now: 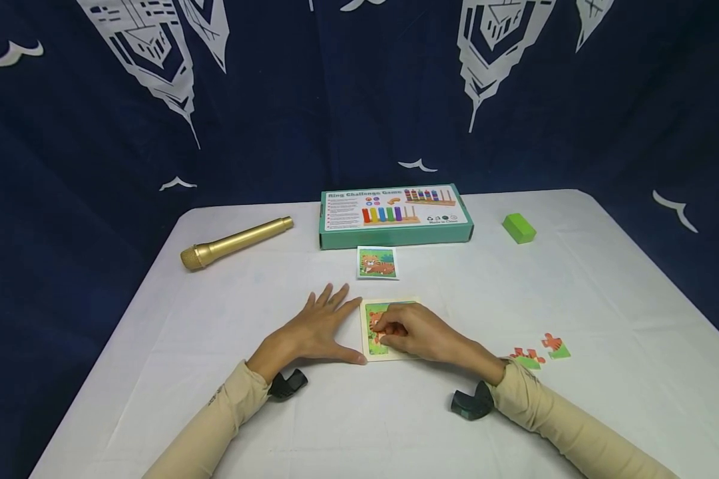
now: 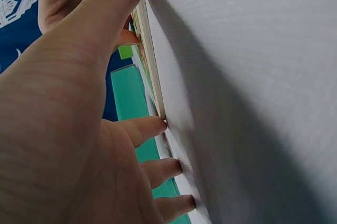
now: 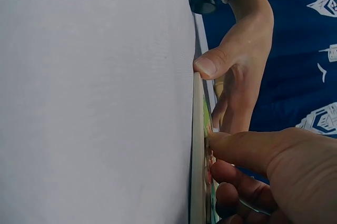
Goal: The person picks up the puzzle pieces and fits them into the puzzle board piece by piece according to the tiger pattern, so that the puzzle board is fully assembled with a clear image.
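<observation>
Puzzle board [image 1: 389, 357] lies flat near mid-table: pale rim, orange animal on green showing at its left side, remainder covered by the right hand [image 1: 419, 329]. That hand's fingers curl, thumb tip down on the board; whether a piece is pinched, I cannot tell. Left hand [image 1: 311, 330] is spread, fingers apart, thumb and forefinger at the board's left corners.

Two loose puzzle pieces [image 1: 555, 346], red and green, lie beside the right sleeve. Beyond the board: a picture card [image 1: 377, 263], then a green game box [image 1: 395, 216]; gold microphone [image 1: 239, 243] far left, green block [image 1: 519, 228] far right.

White table [image 1: 617, 279] ends at a dark blue curtain [image 1: 365, 100]. Widest stretches of cloth: left of the left hand, right of the loose pieces.
</observation>
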`<action>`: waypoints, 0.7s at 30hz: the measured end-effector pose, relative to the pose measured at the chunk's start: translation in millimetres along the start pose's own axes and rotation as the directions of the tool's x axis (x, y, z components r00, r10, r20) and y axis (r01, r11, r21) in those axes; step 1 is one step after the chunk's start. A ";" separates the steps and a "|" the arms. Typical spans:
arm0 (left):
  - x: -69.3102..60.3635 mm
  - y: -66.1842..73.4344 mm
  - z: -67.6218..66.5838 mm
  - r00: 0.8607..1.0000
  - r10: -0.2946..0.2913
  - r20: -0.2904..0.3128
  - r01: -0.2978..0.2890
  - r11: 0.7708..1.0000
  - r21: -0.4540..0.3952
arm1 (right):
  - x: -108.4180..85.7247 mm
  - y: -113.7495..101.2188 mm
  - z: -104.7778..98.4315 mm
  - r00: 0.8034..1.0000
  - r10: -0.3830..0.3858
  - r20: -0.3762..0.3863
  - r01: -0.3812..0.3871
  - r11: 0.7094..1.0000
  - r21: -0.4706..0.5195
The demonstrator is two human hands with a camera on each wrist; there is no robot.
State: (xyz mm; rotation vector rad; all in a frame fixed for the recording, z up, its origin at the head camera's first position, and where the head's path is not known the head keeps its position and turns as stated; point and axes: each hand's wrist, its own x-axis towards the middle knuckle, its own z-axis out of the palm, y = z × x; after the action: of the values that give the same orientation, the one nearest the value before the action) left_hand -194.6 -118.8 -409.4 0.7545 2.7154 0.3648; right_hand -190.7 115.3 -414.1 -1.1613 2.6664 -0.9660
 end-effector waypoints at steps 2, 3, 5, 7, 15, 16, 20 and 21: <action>0.0 0.1 -0.1 1.000 -0.001 0.001 0.001 1.000 -0.001 | -0.2 -0.3 0.0 1.000 0.003 0.000 -0.003 1.000 0.000; 0.0 0.2 -0.2 1.000 -0.002 0.001 0.002 1.000 -0.001 | -0.3 -0.3 0.0 1.000 0.004 -0.001 -0.004 1.000 0.001; 0.2 0.3 -0.3 1.000 -0.003 0.001 0.003 1.000 0.001 | -0.4 -0.2 0.0 1.000 0.007 -0.002 -0.007 1.000 0.001; 0.2 0.4 -0.3 1.000 -0.002 0.001 0.002 1.000 0.003 | -0.5 0.2 0.1 1.000 0.012 -0.004 -0.012 1.000 -0.001; 0.4 0.3 0.3 1.000 0.000 -0.001 0.000 1.000 0.001 | -0.1 1.1 0.8 1.000 0.019 -0.012 -0.020 0.999 -0.032; 0.4 0.3 0.3 1.000 -0.001 -0.001 0.001 1.000 0.002 | -0.1 1.2 0.9 1.000 0.022 -0.013 -0.022 0.999 -0.034; 0.6 0.4 0.2 1.000 -0.001 -0.003 0.001 1.000 0.002 | 0.0 1.4 1.5 0.999 0.030 -0.014 -0.030 0.998 -0.047; 0.6 0.4 0.1 1.000 -0.001 -0.003 0.001 1.000 0.001 | -0.2 1.5 1.6 0.999 0.031 -0.014 -0.032 0.998 -0.049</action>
State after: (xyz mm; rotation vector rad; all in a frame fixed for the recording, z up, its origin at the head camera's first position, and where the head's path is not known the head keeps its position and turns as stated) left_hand -194.8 -118.1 -409.5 0.7534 2.7186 0.3648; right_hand -191.1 115.4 -416.3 -1.1223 2.7248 -0.9122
